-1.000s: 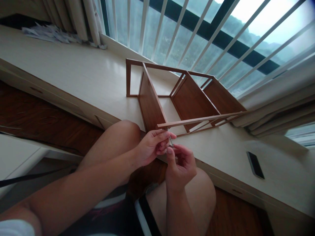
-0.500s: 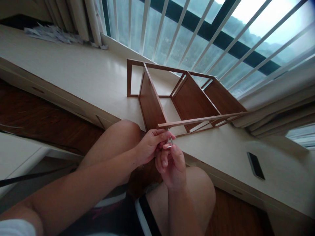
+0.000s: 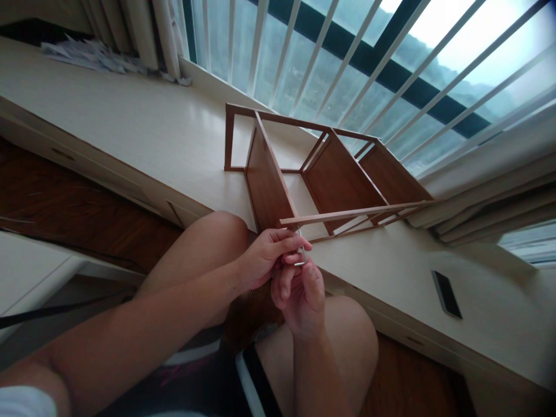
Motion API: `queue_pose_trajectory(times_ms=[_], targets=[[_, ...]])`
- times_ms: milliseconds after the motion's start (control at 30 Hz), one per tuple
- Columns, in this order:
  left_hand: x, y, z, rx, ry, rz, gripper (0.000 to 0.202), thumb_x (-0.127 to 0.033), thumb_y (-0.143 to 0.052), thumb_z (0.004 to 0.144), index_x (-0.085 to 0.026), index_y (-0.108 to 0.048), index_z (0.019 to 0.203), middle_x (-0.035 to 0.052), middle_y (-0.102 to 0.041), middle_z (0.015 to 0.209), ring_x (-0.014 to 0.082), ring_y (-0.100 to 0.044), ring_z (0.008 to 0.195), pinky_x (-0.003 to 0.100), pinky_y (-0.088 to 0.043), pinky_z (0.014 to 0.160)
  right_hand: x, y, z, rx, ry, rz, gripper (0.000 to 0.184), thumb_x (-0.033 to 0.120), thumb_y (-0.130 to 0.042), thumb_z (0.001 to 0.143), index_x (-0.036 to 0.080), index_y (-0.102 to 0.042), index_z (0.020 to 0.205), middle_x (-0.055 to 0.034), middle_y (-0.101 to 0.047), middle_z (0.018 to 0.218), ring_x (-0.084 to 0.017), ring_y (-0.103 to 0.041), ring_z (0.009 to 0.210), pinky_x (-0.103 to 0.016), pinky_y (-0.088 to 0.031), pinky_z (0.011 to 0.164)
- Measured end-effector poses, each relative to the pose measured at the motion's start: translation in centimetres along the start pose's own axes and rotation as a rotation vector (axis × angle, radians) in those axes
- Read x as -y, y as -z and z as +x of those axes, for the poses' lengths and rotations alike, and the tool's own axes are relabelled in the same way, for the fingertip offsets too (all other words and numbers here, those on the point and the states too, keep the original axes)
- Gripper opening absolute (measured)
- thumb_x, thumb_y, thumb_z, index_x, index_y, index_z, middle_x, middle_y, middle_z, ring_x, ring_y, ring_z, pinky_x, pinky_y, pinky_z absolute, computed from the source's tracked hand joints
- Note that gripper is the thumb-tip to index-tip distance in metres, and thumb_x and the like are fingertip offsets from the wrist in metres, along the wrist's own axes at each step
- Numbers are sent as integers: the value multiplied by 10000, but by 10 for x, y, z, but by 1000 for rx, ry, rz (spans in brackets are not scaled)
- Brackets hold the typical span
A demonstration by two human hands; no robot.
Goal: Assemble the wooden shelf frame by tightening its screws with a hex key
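Note:
A brown wooden shelf frame point(image 3: 269, 168) lies on its side on the pale ledge, its shelf panels standing on edge. At the near end of its front rail point(image 3: 347, 213), an L-shaped metal hex key point(image 3: 303, 255) points up to the rail's underside. My left hand point(image 3: 271, 252) is closed, thumb and fingers pinching the key's long arm just below the rail. Just below, my right hand point(image 3: 302, 292) has curled fingers and its thumb at the key's bend, by the short arm. The screw end is hidden by the rail and fingers.
A dark phone point(image 3: 447, 294) lies on the ledge point(image 3: 174, 150) at right. White papers point(image 3: 87, 55) are heaped at the far left. Behind the frame stands a barred window point(image 3: 330, 63), with curtains point(image 3: 490, 191) at both sides. My knees are against the ledge's front.
The hex key's short arm has swung slightly, and my right thumb and fingers have shifted a little down and left. My left hand stays at the rail; the shelf frame has not moved.

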State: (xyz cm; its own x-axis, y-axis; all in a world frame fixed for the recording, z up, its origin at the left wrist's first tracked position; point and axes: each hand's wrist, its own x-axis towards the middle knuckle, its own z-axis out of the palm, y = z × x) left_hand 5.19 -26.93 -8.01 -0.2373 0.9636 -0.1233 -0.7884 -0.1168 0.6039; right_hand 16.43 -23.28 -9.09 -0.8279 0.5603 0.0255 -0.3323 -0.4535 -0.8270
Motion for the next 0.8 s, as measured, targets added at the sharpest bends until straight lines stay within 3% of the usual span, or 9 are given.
queue_pose_trajectory(times_ms=[133, 333, 533, 700, 800], targets=[[0, 0, 0, -1, -35, 11, 259, -360, -748, 760, -110, -712, 815, -52, -447, 507, 27, -419, 471, 125, -354, 470, -3, 0, 0, -13, 36, -15, 240, 398, -453, 964, 212, -603, 985, 61, -546, 510, -78, -444, 344, -187, -317, 356], [-1, 3, 1, -35, -43, 54, 295, -390, -750, 748, -106, -711, 818, -45, -447, 522, 37, -408, 478, 129, -322, 437, -11, -1, -3, -151, 157, -183, 153, 333, -505, 948, 214, -597, 977, 72, -527, 494, -70, -442, 341, -177, -307, 368], [-2, 4, 0, -21, -6, 59, 302, -397, -738, 751, -115, -704, 854, -46, -458, 524, 36, -401, 449, 131, -306, 407, -14, -6, -4, -278, 253, -315, 151, 338, -578, 909, 226, -564, 1010, 15, -663, 766, -57, -486, 385, -181, -350, 352], [0, 6, 2, -2, -65, 54, 270, -375, -718, 780, -112, -714, 841, -56, -404, 515, 33, -356, 473, 146, -281, 430, -12, -9, -3, -326, 303, -344, 188, 308, -545, 934, 252, -510, 1110, 92, -538, 521, -65, -439, 365, -161, -348, 384], [0, 5, 4, 31, -75, 55, 257, -362, -704, 797, -112, -718, 857, -56, -395, 526, 31, -340, 482, 159, -267, 452, -8, -9, -1, -376, 337, -358, 195, 289, -549, 932, 246, -513, 1118, 84, -545, 542, -64, -439, 381, -162, -348, 393]])
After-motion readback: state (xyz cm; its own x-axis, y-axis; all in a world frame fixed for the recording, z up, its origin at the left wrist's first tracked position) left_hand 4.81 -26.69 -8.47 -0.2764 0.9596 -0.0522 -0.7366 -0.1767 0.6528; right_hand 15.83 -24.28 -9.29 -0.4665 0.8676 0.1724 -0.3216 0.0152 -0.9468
